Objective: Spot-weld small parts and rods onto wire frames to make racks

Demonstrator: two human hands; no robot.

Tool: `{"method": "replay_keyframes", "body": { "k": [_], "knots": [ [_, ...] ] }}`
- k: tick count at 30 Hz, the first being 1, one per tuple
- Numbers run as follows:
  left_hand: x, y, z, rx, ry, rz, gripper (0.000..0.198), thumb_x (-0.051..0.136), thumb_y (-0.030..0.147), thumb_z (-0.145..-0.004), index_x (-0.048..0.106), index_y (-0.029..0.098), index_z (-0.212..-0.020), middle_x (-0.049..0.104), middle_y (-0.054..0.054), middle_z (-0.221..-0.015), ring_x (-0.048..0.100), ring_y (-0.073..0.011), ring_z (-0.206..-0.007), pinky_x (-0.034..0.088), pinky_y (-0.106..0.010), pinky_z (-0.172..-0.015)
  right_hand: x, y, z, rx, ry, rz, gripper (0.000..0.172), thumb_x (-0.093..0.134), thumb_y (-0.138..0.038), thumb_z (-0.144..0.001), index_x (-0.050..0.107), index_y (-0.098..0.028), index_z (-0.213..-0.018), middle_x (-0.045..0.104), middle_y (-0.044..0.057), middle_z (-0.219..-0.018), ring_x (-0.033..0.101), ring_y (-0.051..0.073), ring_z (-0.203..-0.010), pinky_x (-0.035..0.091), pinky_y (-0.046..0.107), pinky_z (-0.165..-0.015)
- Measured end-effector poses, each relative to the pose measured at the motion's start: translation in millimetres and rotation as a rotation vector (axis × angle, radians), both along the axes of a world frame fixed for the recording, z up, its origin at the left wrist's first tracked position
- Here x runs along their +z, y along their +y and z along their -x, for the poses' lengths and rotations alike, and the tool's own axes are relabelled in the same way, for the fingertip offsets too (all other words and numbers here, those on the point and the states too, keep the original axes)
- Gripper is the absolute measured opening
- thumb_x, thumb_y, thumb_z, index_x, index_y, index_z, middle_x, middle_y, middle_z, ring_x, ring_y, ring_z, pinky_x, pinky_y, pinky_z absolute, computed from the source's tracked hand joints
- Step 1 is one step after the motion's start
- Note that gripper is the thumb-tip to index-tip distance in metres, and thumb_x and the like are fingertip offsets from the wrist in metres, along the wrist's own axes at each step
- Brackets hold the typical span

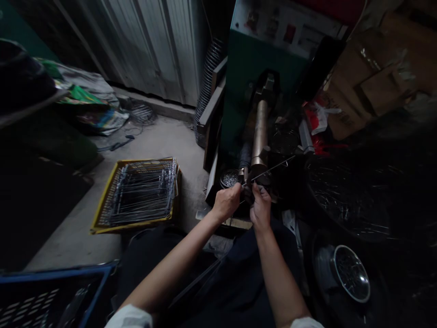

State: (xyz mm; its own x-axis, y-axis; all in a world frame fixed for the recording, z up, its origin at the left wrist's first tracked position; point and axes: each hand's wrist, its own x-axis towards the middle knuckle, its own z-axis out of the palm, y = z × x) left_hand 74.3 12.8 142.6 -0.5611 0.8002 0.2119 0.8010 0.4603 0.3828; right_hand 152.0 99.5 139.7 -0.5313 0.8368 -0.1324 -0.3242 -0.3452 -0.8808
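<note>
Thin metal rod (pixel 273 168), its near end pinched in the left grip (pixel 227 201); right grip (pixel 261 207) curled beside it, contents unclear.

I make out one wire (pixel 273 168), thin and long, with a dull grey metallic glint, straight along most of what shows. It runs aslant, from the fingers of the left hand (pixel 228 202) past the fingertips of the right hand (pixel 261 207) and on outward, farther away and to the right. The left hand pinches it; whether the right fingertips also grip it or sit just beside it, I can't tell from here. Its outer end sticks out well clear of both hands, too dim for me to read its tip.
</note>
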Motion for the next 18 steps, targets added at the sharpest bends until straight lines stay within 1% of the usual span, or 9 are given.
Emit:
{"method": "replay_keyframes", "body": {
  "k": [2, 5, 8, 9, 11, 13, 14, 16, 18],
  "knots": [
    [-1.1, 0, 1, -0.001, -0.011, -0.008, 0.026, 0.031, 0.020, -0.099, 0.055, 0.019, -0.092, 0.070, -0.007, -0.071, 0.068, -0.0220, -0.065, 0.037, -0.028, -0.052, 0.6, 0, 1, -0.009, 0.014, -0.004, 0.032, 0.080, -0.043, -0.069, 0.065, -0.017, -0.079, 0.069, -0.003, -0.072, 0.062, 0.010, -0.063, 0.051, 0.024, -0.068],
    [-2.7, 1, 2, -0.019, -0.043, -0.035, 0.025, 0.032, 0.021, -0.099, 0.056, 0.018, -0.092, 0.071, -0.008, -0.073, 0.068, -0.0226, -0.067, 0.038, -0.028, -0.053, 2.8, 2, 2, -0.020, -0.028, 0.008, 0.033, 0.081, -0.044, -0.069, 0.064, -0.017, -0.079, 0.069, -0.002, -0.071, 0.061, 0.009, -0.060, 0.048, 0.020, -0.058],
    [-4.2, -2, 4, -0.045, -0.089, -0.076, 0.031, 0.029, 0.029, -0.102, 0.057, 0.017, -0.095, 0.071, -0.008, -0.078, 0.069, -0.0233, -0.071, 0.043, -0.029, -0.058, 3.8, 4, -6, 0.032, -0.121, -0.001, 0.036, 0.076, -0.051, -0.073, 0.064, -0.018, -0.083, 0.070, 0.000, -0.074, 0.061, 0.010, -0.057, 0.046, 0.019, -0.053],
    [-5.1, -6, 5, -0.051, -0.103, -0.091, 0.032, 0.028, 0.031, -0.102, 0.056, 0.017, -0.100, 0.072, -0.009, -0.083, 0.070, -0.0234, -0.076, 0.046, -0.030, -0.062, 2.5, 3, -13, 0.058, -0.165, -0.026, 0.037, 0.073, -0.053, -0.075, 0.064, -0.018, -0.084, 0.070, 0.001, -0.075, 0.062, 0.011, -0.057, 0.047, 0.020, -0.053],
    [-8.6, -20, 4, -0.044, -0.121, -0.111, 0.032, 0.030, 0.035, -0.103, 0.051, 0.016, -0.116, 0.072, -0.011, -0.102, 0.069, -0.0228, -0.091, 0.049, -0.031, -0.073, -5.3, -3, -36, 0.111, -0.289, -0.110, 0.039, 0.068, -0.058, -0.077, 0.065, -0.020, -0.086, 0.071, 0.002, -0.077, 0.063, 0.013, -0.060, 0.049, 0.022, -0.054],
    [-17.1, -43, -1, -0.008, -0.123, -0.100, 0.037, 0.036, 0.038, -0.101, 0.042, 0.016, -0.130, 0.067, -0.012, -0.120, 0.066, -0.0214, -0.105, 0.050, -0.031, -0.084, -23.3, -10, -68, 0.196, -0.444, -0.236, 0.040, 0.067, -0.059, -0.076, 0.067, -0.021, -0.086, 0.071, 0.004, -0.080, 0.066, 0.017, -0.067, 0.052, 0.026, -0.059],
    [-24.1, -57, -5, 0.013, -0.123, -0.075, 0.039, 0.039, 0.039, -0.100, 0.040, 0.017, -0.132, 0.067, -0.011, -0.122, 0.065, -0.0206, -0.107, 0.051, -0.030, -0.085, -37.1, -11, -83, 0.270, -0.524, -0.331, 0.040, 0.066, -0.059, -0.075, 0.068, -0.020, -0.083, 0.072, 0.005, -0.081, 0.067, 0.020, -0.072, 0.053, 0.028, -0.064],
    [-43.8, -87, -13, 0.057, -0.128, 0.009, 0.033, 0.044, 0.039, -0.098, 0.049, 0.019, -0.124, 0.070, -0.009, -0.113, 0.068, -0.0212, -0.101, 0.053, -0.030, -0.079, -72.4, -7, -104, 0.520, -0.692, -0.529, 0.039, 0.064, -0.060, -0.073, 0.069, -0.022, -0.078, 0.073, 0.008, -0.081, 0.069, 0.026, -0.078, 0.054, 0.033, -0.070],
    [-68.6, -116, -24, 0.052, -0.147, 0.109, 0.025, 0.049, 0.040, -0.094, 0.058, 0.022, -0.109, 0.073, -0.006, -0.098, 0.071, -0.0221, -0.089, 0.054, -0.030, -0.068, -110.3, -3, -107, 0.717, -0.860, -0.730, 0.036, 0.061, -0.058, -0.070, 0.072, -0.025, -0.081, 0.074, 0.009, -0.080, 0.070, 0.031, -0.076, 0.054, 0.038, -0.068]
  ]
}}
